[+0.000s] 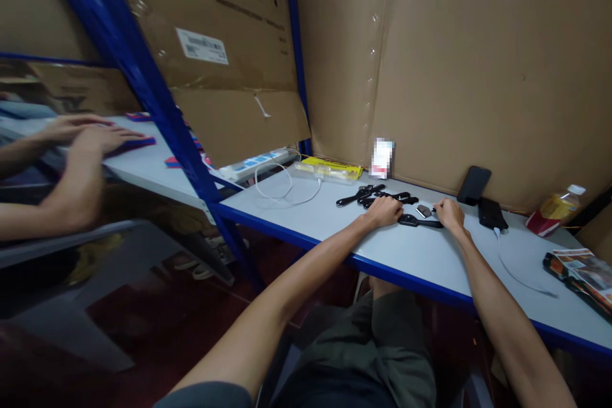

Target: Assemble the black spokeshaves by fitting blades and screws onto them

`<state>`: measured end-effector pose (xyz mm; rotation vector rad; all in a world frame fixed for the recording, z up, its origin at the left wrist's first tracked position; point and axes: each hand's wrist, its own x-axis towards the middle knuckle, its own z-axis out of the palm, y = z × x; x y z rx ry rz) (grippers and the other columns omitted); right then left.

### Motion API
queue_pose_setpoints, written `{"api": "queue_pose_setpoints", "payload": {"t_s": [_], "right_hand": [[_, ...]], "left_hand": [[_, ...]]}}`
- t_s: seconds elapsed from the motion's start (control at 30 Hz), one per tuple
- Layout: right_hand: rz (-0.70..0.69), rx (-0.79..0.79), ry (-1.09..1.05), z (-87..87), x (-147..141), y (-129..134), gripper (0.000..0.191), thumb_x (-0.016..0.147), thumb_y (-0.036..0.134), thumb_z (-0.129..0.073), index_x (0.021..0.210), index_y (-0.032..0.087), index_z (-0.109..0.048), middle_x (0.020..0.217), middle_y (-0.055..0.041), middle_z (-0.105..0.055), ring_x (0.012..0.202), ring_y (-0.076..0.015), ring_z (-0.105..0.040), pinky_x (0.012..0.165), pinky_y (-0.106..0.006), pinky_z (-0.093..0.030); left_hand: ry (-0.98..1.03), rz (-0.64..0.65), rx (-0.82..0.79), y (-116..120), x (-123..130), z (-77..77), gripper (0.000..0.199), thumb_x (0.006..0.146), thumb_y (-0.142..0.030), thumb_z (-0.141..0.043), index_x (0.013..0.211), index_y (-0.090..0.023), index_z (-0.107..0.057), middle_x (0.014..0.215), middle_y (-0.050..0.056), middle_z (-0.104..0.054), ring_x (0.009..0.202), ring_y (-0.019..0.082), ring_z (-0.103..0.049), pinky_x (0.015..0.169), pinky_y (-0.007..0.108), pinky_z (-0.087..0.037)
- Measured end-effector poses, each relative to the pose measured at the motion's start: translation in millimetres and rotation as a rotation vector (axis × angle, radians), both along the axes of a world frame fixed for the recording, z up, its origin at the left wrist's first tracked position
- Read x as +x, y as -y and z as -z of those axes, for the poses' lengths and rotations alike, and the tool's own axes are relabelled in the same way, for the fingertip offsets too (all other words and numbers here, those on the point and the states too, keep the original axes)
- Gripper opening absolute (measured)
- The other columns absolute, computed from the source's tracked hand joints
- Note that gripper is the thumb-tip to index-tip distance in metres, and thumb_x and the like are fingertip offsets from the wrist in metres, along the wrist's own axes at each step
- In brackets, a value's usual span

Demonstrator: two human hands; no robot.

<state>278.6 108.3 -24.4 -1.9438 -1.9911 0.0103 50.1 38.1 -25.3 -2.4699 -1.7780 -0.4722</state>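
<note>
My left hand (385,211) rests on the table with its fingers curled, at the near side of a pile of black long-handled parts (361,195). What lies under those fingers is hidden. Just right of it, a black part with a rounded head and a strap-like handle (417,222) lies flat between my hands. My right hand (450,213) is closed in a pinch near that handle's far end; a small dark tip shows at its fingers, too small to name. Between the hands sits a small grey piece (423,211) with a shiny edge.
Behind are a phone (474,185), a black power bank (492,213) with a white cable, and a bottle (554,210). Orange-and-black packaging (581,277) lies right. A clear case (329,172) and power strip (258,164) stand left. Another person's hands (95,134) work beyond the blue post (143,83).
</note>
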Motion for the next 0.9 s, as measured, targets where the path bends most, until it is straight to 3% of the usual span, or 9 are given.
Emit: {"api": "queue_pose_setpoints", "payload": {"t_s": [0.17, 0.4, 0.67, 0.9], "right_hand": [[-0.049, 0.012, -0.012, 3.1, 6, -5, 0.025, 0.096, 0.034, -0.060, 0.095, 0.020, -0.080, 0.105, -0.0145, -0.078, 0.098, -0.0254, -0.071, 0.075, -0.028, -0.045], [-0.138, 0.064, -0.033, 9.1, 9, -14, 0.017, 0.091, 0.029, -0.067, 0.086, 0.017, -0.078, 0.094, -0.0118, -0.079, 0.092, -0.0222, -0.071, 0.076, -0.026, -0.044], [-0.093, 0.053, 0.013, 6.9, 10, -9, 0.018, 0.090, 0.027, -0.066, 0.096, 0.015, -0.078, 0.105, -0.0138, -0.077, 0.096, -0.0235, -0.071, 0.075, -0.026, -0.046], [-0.053, 0.024, 0.049, 3.5, 9, -6, 0.024, 0.095, 0.031, -0.061, 0.098, 0.015, -0.078, 0.107, -0.0174, -0.076, 0.101, -0.0253, -0.071, 0.078, -0.028, -0.048]], "left_hand": [[0.042, -0.017, 0.049, -1, -1, -1.7, 0.033, 0.099, -0.033, -0.045, 0.093, -0.019, -0.075, 0.095, 0.013, -0.075, 0.089, 0.027, -0.070, 0.076, 0.034, -0.046], [0.157, -0.304, 0.163, -8, -14, -7.9, 0.030, 0.102, -0.033, -0.042, 0.104, -0.022, -0.069, 0.105, 0.010, -0.072, 0.093, 0.024, -0.068, 0.077, 0.032, -0.045], [0.079, -0.158, 0.120, -9, -14, -0.5, 0.025, 0.098, -0.031, -0.048, 0.104, -0.021, -0.070, 0.105, 0.010, -0.068, 0.101, 0.024, -0.064, 0.082, 0.031, -0.047], [0.109, -0.226, 0.088, -14, -16, 1.7, 0.025, 0.094, -0.027, -0.055, 0.112, -0.017, -0.070, 0.116, 0.015, -0.066, 0.114, 0.029, -0.058, 0.098, 0.038, -0.044]]}}
